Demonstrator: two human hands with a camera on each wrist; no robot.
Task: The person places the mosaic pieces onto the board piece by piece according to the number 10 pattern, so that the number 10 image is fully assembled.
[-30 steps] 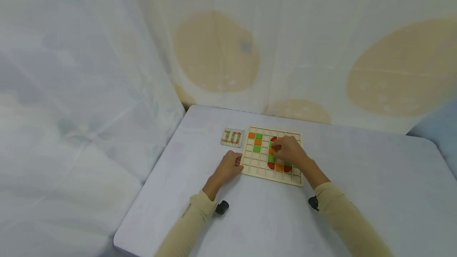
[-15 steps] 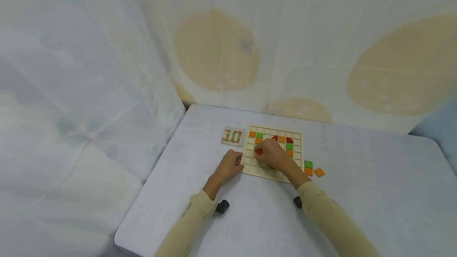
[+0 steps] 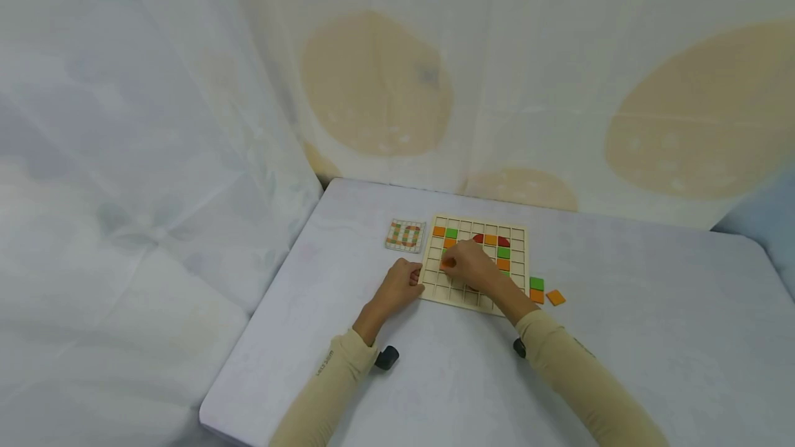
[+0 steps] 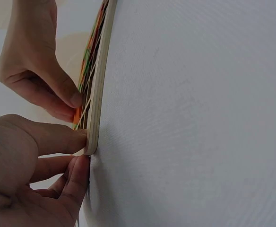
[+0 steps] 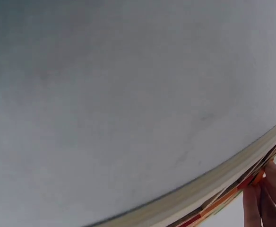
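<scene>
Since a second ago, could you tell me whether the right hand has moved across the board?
Yes. The right hand moved left over the wooden board, toward the left hand.

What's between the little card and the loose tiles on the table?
In the head view, the wooden grid board lies between the card and the loose tiles, with the right hand on it holding an orange tile.

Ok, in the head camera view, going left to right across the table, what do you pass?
Pattern card → left hand → wooden grid board → green tile off the board → loose orange tile.
</scene>
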